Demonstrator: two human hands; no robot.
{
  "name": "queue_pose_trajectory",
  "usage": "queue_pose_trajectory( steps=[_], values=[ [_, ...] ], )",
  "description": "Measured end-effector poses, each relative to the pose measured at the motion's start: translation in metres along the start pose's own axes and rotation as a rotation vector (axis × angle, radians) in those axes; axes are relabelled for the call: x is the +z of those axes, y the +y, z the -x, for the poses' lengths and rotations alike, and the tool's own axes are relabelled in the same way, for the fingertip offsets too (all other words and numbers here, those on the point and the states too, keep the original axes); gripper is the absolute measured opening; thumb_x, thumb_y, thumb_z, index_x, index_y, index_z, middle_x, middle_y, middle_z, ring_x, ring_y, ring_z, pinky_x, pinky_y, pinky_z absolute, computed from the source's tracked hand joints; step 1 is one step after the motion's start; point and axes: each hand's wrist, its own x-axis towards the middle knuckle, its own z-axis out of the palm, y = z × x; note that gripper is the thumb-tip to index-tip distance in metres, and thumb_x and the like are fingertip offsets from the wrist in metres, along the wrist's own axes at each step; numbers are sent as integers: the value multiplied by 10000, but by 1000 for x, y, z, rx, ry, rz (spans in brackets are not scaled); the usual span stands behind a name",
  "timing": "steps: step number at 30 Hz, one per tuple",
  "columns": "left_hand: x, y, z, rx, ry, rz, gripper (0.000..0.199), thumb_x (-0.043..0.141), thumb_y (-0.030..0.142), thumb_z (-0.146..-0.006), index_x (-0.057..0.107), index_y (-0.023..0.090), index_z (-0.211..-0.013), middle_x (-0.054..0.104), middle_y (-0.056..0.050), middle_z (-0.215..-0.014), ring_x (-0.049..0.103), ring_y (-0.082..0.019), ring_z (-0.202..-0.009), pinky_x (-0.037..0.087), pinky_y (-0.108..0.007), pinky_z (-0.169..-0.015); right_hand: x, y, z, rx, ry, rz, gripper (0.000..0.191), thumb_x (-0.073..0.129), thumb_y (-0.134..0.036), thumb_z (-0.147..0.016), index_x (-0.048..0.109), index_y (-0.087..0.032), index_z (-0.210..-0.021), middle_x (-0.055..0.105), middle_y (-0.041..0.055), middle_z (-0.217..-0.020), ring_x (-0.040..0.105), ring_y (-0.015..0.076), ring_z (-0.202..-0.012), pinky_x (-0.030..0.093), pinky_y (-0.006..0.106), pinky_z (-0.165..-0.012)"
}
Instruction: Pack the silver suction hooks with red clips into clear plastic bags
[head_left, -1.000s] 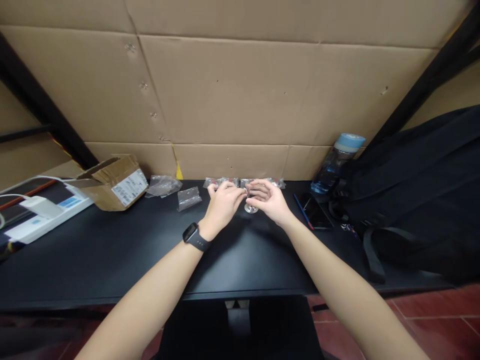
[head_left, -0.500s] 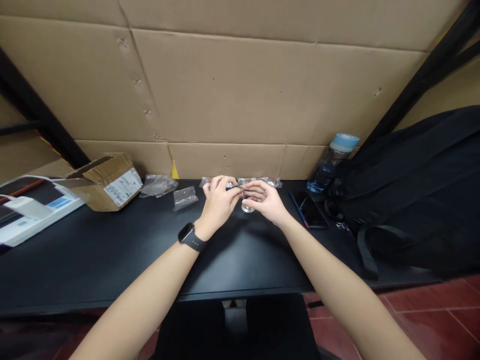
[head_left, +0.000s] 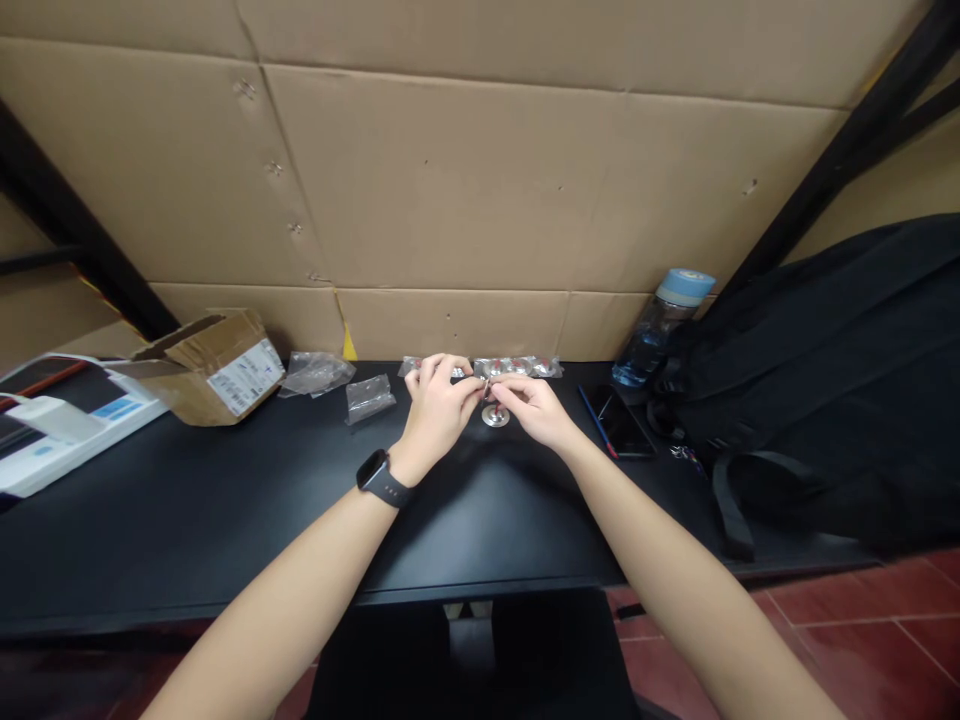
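Observation:
My left hand (head_left: 442, 405), with a dark watch (head_left: 382, 478) on its wrist, is closed in a pinch over the table. Opposite it, my right hand (head_left: 532, 408) pinches too, fingertips nearly touching the left ones. Between them shows a thin, shiny small piece (head_left: 486, 387), partly covered by the fingers. A round silver disc (head_left: 495, 415) with a red mark is just below the fingertips; whether it is joined to the thin piece, I cannot tell. Behind the hands lie clear packets (head_left: 517, 367) with silver and red items inside.
An open cardboard box (head_left: 217, 365), empty-looking plastic bags (head_left: 319, 372) and a power strip (head_left: 82, 435) stand left on the black table (head_left: 300, 530). To the right are a phone (head_left: 626, 420), a blue-and-red pen (head_left: 598, 422), a blue-lidded bottle (head_left: 660, 330) and a black backpack (head_left: 840, 390). Cardboard (head_left: 450, 180) walls the back.
My right fingers have closed from a looser curl into a pinch against the thin piece. More of the silver disc and its red mark now shows. My left hand has barely moved.

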Motion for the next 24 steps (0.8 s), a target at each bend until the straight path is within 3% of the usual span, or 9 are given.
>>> queue_pose_trajectory(
  steps=[6, 12, 14, 19, 24],
  values=[
    [0, -2, 0, 34, -34, -7, 150, 594, 294, -981, 743, 307, -978, 646, -72, -1222, 436, -304, -1249, 297, -485, -955, -2, 6, -1, -82, -23, 168, 327, 585, -477, -968, 762, -226, -857, 711, 78, -1063, 662, 244, -1050, 513, 414, -967],
    [-1, -1, 1, 66, -51, -26, 152, 601, 326, -981, 747, 297, -951, 645, -72, -1210, 443, -298, -1240, 295, -487, -948, -3, 4, 1, -32, -9, 190, 288, 613, -472, -943, 754, -224, -906, 614, 102, -1140, 645, 239, -990, 564, 332, -690],
    [-1, -1, 1, 62, -49, -33, 140, 613, 323, -973, 751, 303, -956, 637, -75, -1213, 439, -299, -1244, 297, -488, -952, -2, 2, 1, -44, -24, 215, 288, 600, -468, -950, 751, -225, -921, 600, 103, -1139, 634, 242, -1008, 570, 343, -724],
    [2, 1, 2, 39, -52, -55, 132, 624, 305, -964, 753, 302, -935, 613, -81, -1237, 433, -302, -1252, 313, -486, -943, -3, -1, 2, -212, -83, 401, 290, 489, -377, -1019, 712, -214, -929, 614, 107, -1117, 599, 252, -1079, 487, 442, -1004],
    [2, -1, 2, 85, -83, -54, 137, 624, 316, -965, 754, 293, -927, 603, -80, -1278, 425, -311, -1265, 311, -489, -946, -6, 1, 2, -246, -128, 446, 253, 480, -330, -1021, 686, -214, -931, 592, 109, -1152, 599, 244, -1090, 489, 426, -1003]
  ],
)
